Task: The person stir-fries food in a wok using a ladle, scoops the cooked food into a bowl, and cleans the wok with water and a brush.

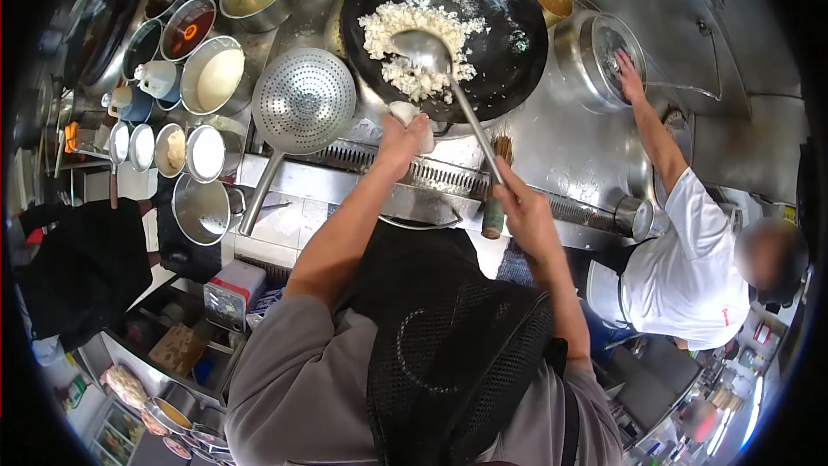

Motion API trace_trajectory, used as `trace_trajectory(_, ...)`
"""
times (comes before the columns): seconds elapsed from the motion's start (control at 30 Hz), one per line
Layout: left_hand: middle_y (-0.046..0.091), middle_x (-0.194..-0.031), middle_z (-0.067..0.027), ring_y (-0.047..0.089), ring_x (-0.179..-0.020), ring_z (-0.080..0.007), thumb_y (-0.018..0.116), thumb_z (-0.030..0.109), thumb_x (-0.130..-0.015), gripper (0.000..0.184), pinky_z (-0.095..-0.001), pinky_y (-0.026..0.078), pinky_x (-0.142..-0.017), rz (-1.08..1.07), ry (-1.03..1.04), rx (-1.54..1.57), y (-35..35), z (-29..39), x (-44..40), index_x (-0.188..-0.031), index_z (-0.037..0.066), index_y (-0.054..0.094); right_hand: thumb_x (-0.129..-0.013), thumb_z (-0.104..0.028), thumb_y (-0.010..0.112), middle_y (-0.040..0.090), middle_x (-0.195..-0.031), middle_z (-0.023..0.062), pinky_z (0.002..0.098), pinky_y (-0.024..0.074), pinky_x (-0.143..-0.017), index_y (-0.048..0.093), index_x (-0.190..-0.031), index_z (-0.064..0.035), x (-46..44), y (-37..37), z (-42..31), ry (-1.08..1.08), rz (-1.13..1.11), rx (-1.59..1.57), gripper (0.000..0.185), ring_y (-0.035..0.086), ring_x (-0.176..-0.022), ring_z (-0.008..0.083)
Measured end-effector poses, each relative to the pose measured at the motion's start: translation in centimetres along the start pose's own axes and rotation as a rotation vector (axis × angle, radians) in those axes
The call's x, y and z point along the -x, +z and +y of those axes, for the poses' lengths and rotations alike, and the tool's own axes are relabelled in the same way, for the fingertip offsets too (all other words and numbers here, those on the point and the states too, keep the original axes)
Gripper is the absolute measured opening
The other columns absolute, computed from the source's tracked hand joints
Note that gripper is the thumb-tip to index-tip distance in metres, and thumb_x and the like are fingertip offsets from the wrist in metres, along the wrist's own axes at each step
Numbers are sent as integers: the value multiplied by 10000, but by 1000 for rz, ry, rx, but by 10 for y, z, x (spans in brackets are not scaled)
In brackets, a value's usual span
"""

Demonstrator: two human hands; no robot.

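Head view: rice [388,30] in wok [504,73]
Ladle [465,107] is gripped by right hand [528,217]; cloth [403,110] is clasped by left hand [402,145] at wok rim.

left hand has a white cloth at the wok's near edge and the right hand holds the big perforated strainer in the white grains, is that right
Not quite: in the head view the right hand holds a ladle in the white grains, not the perforated strainer, which lies left of the wok. The left hand does have a white cloth at the wok's near edge.
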State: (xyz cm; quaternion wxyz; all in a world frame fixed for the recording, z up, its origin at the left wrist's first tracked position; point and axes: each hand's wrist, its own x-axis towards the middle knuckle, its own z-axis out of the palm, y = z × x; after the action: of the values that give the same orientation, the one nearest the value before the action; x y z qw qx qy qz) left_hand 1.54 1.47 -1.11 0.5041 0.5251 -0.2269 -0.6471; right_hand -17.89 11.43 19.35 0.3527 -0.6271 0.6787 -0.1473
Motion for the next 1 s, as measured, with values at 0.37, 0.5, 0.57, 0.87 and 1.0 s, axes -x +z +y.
trace_trajectory(0.37, 582, -1030, -143, 635, -823, -203, 602, 94, -948, 316, -348, 578, -644, 27, 19, -37, 0, -5, -2, -1146, -31, 391, -1023, -231, 520, 483, -645, -3, 230, 353, -406, 372, -1514, -145, -13, -4, 22, 348, -169, -782, 520, 393, -451, 63)
trace_trajectory(0.5, 574, -1041, -147, 634, -839, -206, 604, 104, -950, 334, -345, 577, -644, 45, 9, -67, 4, 3, 3, -1153, -34, 378, -1033, -252, 504, 475, -639, -1, 228, 350, -383, 371, -1512, -135, -35, 24, 63, 314, -151, -786, 511, 395, -436, 64)
trace_trajectory(0.57, 575, -1038, -146, 634, -844, -206, 604, 107, -950, 343, -343, 576, -644, 62, 17, -66, 5, 7, 0, -1159, -37, 372, -1034, -246, 499, 463, -627, -8, 232, 353, -382, 370, -1512, -130, -40, 12, 48, 271, -161, -686, 509, 398, -437, 65)
trace_trajectory(0.87, 556, -1091, -170, 638, -876, -232, 626, 70, -915, 412, -378, 589, -656, 55, -7, -64, -2, -4, -6, -1197, -37, 345, -1022, -234, 511, 510, -662, -17, 234, 397, -483, 463, -1461, -102, -54, 7, 65, 7, 23, -151, 461, 453, -543, 56)
trace_trajectory(1.0, 561, -1101, -169, 646, -872, -273, 628, 61, -904, 418, -430, 608, -661, -28, -163, 160, -2, 22, -3, -1210, -4, 349, -992, -211, 558, 549, -658, 65, 313, 460, -565, 489, -1433, -82, -77, -20, 59, 7, 197, -6, 465, 518, -589, 133)
